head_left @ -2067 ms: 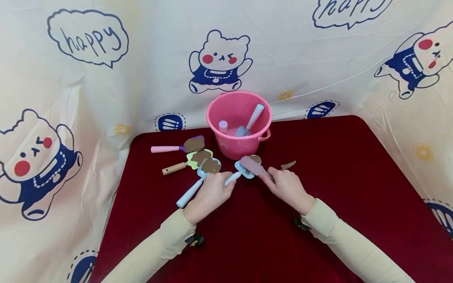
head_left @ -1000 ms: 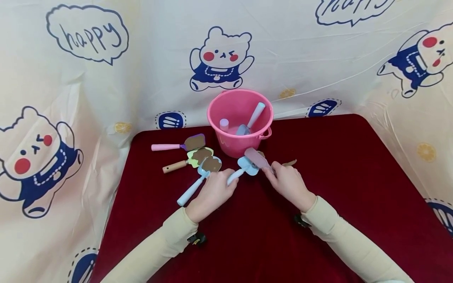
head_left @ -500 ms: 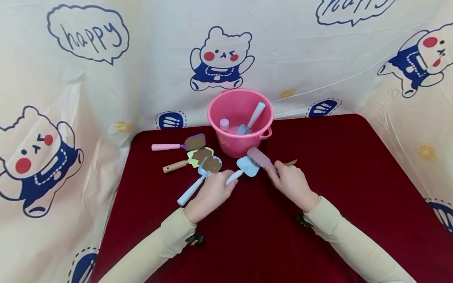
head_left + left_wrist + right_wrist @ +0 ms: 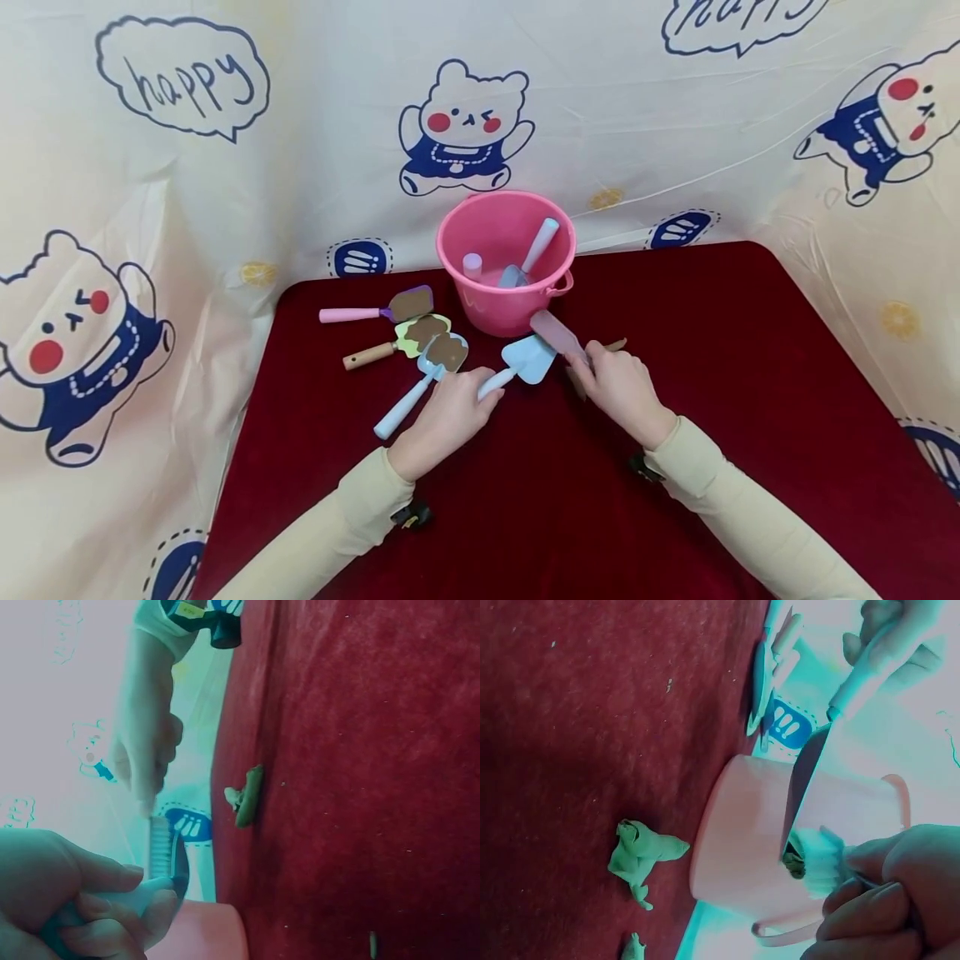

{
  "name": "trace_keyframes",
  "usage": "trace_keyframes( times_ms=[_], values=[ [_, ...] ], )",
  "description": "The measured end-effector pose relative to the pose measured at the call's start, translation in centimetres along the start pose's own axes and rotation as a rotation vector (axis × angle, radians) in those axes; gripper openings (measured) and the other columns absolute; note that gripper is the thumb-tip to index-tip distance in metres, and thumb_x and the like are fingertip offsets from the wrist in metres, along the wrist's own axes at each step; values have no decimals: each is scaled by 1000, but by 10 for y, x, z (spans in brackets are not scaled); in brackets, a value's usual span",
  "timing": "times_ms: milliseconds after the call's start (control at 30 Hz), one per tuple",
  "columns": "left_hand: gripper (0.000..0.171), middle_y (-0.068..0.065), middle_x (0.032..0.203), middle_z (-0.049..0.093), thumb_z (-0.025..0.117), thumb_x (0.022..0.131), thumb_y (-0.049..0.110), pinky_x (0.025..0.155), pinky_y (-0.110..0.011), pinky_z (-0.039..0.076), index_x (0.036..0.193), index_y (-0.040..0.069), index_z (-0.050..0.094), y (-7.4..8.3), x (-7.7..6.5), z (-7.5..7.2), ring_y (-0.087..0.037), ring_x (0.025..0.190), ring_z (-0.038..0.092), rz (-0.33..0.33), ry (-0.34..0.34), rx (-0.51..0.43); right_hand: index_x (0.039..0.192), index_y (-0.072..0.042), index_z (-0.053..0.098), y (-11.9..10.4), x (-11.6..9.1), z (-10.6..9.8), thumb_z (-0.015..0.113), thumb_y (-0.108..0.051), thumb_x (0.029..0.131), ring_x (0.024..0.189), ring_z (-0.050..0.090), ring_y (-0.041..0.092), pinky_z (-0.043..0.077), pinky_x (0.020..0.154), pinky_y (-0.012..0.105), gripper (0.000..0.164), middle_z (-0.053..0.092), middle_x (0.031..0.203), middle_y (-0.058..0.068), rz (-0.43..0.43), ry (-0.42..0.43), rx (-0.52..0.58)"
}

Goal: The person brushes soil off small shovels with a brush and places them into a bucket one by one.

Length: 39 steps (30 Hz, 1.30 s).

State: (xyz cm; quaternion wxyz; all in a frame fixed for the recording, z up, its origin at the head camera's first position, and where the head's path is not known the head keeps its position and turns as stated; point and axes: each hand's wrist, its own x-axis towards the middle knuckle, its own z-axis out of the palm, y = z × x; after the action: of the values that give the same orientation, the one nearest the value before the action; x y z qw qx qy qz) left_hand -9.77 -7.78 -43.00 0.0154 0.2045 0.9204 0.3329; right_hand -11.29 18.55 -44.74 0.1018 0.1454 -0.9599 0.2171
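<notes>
My left hand (image 4: 448, 414) grips the handle of a small light blue toy shovel (image 4: 529, 358), held tilted in front of the pink bucket. Its upper face looks light blue in the head view. My right hand (image 4: 624, 388) holds a pale purple brush (image 4: 557, 335) across the shovel's right edge. In the right wrist view the bristles (image 4: 821, 862) meet the blade's edge, with a small lump of clay (image 4: 795, 856) between them. A clay clump (image 4: 641, 855) lies on the cloth below, brown in the head view and partly hidden by my right hand.
The pink bucket (image 4: 504, 308) holds another shovel (image 4: 538, 247) and a pale handle end (image 4: 472, 265). To the left lie a purple shovel (image 4: 411, 305), a green shovel (image 4: 420, 335) and a second light blue shovel (image 4: 444, 354), each bearing brown clay. A brown piece (image 4: 618, 344) lies to the right.
Brown clay seen by the blade earlier no longer shows there. The brush has shifted right to the shovel's edge, the blade has turned, and a brown clump now shows beside my right hand.
</notes>
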Motion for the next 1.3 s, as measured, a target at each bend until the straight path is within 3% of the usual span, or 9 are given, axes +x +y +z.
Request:
trace_keyframes(
  times_ms=[233, 500, 733, 1000, 1300],
  values=[
    [9, 3, 64, 49, 72, 98, 10, 51, -25, 39, 100, 2, 69, 0, 0, 0, -9, 52, 43, 20, 23, -25, 77, -13, 49, -4, 0, 2, 68, -29, 102, 42, 34, 9, 31, 40, 27, 35, 37, 53, -5, -99, -62, 49],
    [13, 3, 63, 51, 72, 98, 11, 49, -24, 40, 105, 0, 70, 3, -1, -3, -8, 49, 43, -13, -5, -43, 73, -11, 45, 4, -1, 2, 66, -26, 103, 40, 36, 13, 30, 39, 28, 40, 38, 51, -1, -6, 19, -15],
    [14, 3, 65, 51, 72, 98, 9, 51, -24, 40, 107, -1, 70, 2, 0, -2, -8, 51, 43, 5, 10, -45, 75, -13, 47, 1, 0, 5, 67, -29, 102, 41, 34, 9, 30, 40, 27, 37, 36, 52, -5, -95, -53, 41],
    [12, 3, 64, 51, 72, 98, 10, 50, -25, 40, 104, 1, 70, 2, 0, -3, -8, 49, 43, -1, 10, -34, 75, -9, 47, 6, 5, 2, 65, -27, 103, 41, 35, 13, 30, 39, 28, 38, 38, 53, -1, -21, 17, -18],
    [9, 3, 64, 51, 71, 98, 10, 50, -25, 41, 101, 2, 69, 2, 2, -5, -8, 50, 44, -6, 9, -46, 78, -12, 50, 6, 5, 2, 69, -30, 101, 42, 36, 11, 31, 40, 28, 35, 38, 53, -4, -108, -40, 9]
  ],
)
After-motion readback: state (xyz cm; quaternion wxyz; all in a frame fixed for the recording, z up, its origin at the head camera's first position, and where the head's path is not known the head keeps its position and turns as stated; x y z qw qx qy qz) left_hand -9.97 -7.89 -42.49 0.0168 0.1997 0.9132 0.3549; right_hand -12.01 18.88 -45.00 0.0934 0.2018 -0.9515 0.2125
